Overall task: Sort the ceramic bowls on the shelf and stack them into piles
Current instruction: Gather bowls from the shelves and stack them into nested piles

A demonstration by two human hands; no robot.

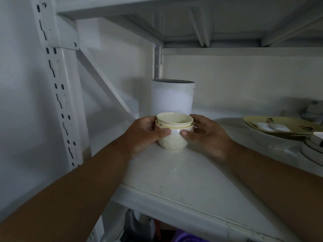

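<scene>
Bowls [173, 131], a small cream stack, sit at frame centre on the shelf [183, 182], before a white cylinder [173, 97]. My left hand [145, 135] and right hand [202, 135] clasp the stack from both sides, thumbs in front. Plates [272, 130] lie at right.

The near part of the shelf board [183, 175] is seen bare from its front edge up to the stack of small bowls [173, 133]. Passage behind the stack is blocked by a tall white cylinder [172, 98] standing just beyond it. The left side is bounded by a perforated upright [59, 95] and a diagonal brace [104, 82]. The right side is obstructed by piled plates [279, 130]. Headroom is limited by the upper shelf [209, 20].
</scene>
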